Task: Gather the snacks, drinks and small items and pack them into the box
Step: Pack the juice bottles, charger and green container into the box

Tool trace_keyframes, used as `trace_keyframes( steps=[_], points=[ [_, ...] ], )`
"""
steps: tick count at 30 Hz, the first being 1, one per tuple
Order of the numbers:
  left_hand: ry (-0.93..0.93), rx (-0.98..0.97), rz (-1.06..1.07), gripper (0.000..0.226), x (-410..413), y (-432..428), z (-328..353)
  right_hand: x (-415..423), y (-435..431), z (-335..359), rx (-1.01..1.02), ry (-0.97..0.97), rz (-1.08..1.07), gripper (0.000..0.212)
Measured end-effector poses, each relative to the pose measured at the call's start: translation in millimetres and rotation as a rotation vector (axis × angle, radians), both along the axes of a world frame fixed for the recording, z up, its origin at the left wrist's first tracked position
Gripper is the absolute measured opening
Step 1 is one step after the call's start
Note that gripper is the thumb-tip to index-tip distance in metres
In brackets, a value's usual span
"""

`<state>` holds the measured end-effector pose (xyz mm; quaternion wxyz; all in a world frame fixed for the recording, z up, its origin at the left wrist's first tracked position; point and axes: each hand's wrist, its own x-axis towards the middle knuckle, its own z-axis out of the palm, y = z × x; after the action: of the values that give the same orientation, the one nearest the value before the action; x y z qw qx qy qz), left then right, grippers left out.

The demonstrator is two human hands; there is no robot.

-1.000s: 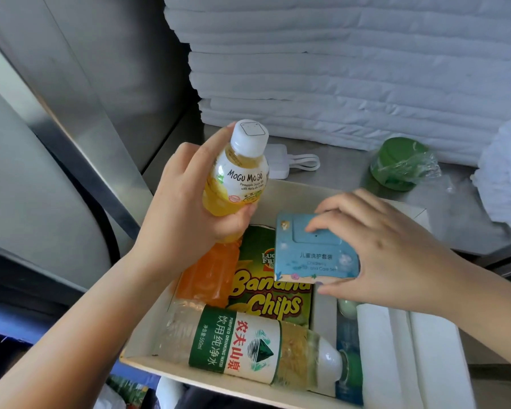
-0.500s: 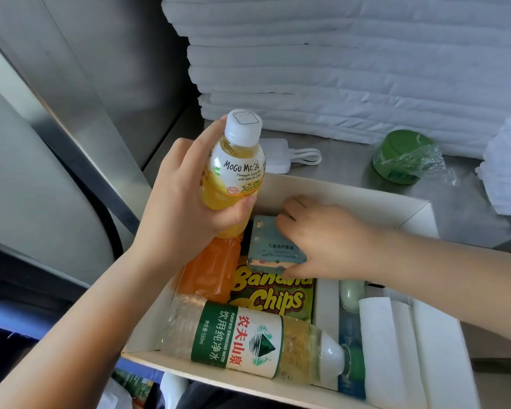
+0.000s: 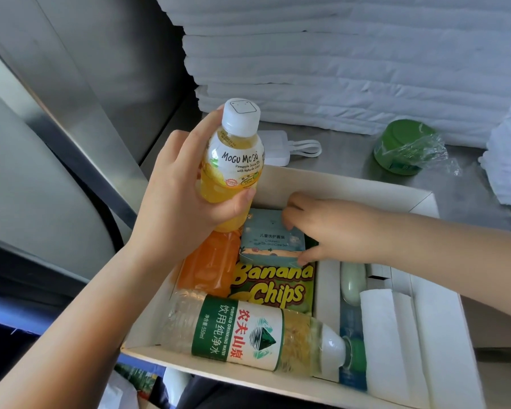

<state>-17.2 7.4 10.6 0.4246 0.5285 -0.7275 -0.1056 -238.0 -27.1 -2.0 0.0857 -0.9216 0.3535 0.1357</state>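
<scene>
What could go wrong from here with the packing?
The left compartment of the box already holds a water bottle, an orange bottle, chips and the blue pack, so the juice bottle in the left hand may not fit. Pushing the blue pack down with the right hand could crush the chips.

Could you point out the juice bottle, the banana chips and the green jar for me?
juice bottle (image 3: 236,163): head view, on its white label.
banana chips (image 3: 275,290): head view, on the bag's yellow lettering.
green jar (image 3: 398,137): head view, on its lid.

right hand (image 3: 331,228) | blue packet (image 3: 270,237) | lowered into box (image 3: 351,184), onto banana chips (image 3: 273,287)
</scene>
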Motion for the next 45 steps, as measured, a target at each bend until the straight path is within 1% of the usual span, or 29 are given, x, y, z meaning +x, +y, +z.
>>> trace_keyframes(
  steps=[3, 6, 8, 10, 11, 13, 15, 19, 22, 26, 28, 30, 32, 33, 34, 36, 39, 42, 45],
  points=[
    [0.011, 0.007, 0.0, 0.079, 1, 0, 0, 5, -7, 0, 0.021, 0.031, 0.037, 0.057],
    [0.007, 0.007, -0.001, 0.078, 1, 0, -1, 6, -8, -1, -0.019, 0.089, 0.084, 0.059],
    [0.006, 0.008, 0.002, 0.078, 2, 0, -1, 7, -4, 1, -0.134, 0.092, 0.184, 0.061],
    [0.014, 0.005, 0.004, 0.077, 2, 0, -1, 8, 0, -1, -0.269, 0.091, 0.351, 0.067],
    [0.02, 0.0, 0.004, 0.077, 2, -1, -1, 9, 2, -2, -0.267, 0.085, 0.407, 0.069],
    [0.035, -0.003, 0.0, 0.077, 2, -1, -1, 9, 6, -9, -0.214, 0.076, 0.457, 0.067],
    [0.045, -0.001, -0.005, 0.077, 1, 0, -1, 9, 9, -16, -0.234, 0.088, 0.469, 0.065],
    [0.059, -0.001, -0.004, 0.077, 1, 0, -2, 9, 11, -24, -0.256, 0.107, 0.467, 0.07],
    [0.072, -0.003, 0.0, 0.075, 2, 0, -1, 9, 7, -24, -0.259, 0.095, 0.517, 0.064],
    [0.053, -0.008, -0.003, 0.076, -1, -1, 0, 11, -3, -16, -0.256, 0.105, 0.589, 0.063],
    [0.082, 0.001, -0.005, 0.076, -1, 0, 0, 13, -6, -11, -0.197, 0.108, 0.57, 0.069],
    [0.195, 0.032, -0.022, 0.076, 2, 4, 2, 15, -8, -5, -0.058, 0.115, 0.466, 0.073],
    [0.333, 0.062, -0.082, 0.078, 3, 10, 5, 12, -7, 2, 0.125, -0.005, 0.281, 0.067],
    [0.378, 0.08, -0.12, 0.078, 3, 13, 7, 9, -7, 5, 0.182, -0.101, 0.197, 0.061],
    [0.384, 0.102, -0.15, 0.076, 1, 15, 9, 5, -6, 8, 0.201, -0.188, 0.127, 0.056],
    [0.302, 0.143, -0.17, 0.074, -5, 17, 12, -4, -4, 14, 0.2, -0.327, -0.002, 0.057],
    [0.224, 0.235, -0.198, 0.075, -15, 18, 14, -12, 4, 24, 0.257, -0.566, -0.153, 0.073],
    [0.155, 0.276, -0.206, 0.081, -25, 14, 16, -13, 10, 32, 0.296, -0.755, -0.197, 0.08],
    [0.102, 0.252, -0.221, 0.082, -35, 9, 19, -16, 9, 36, 0.347, -0.924, -0.235, 0.083]
  ],
)
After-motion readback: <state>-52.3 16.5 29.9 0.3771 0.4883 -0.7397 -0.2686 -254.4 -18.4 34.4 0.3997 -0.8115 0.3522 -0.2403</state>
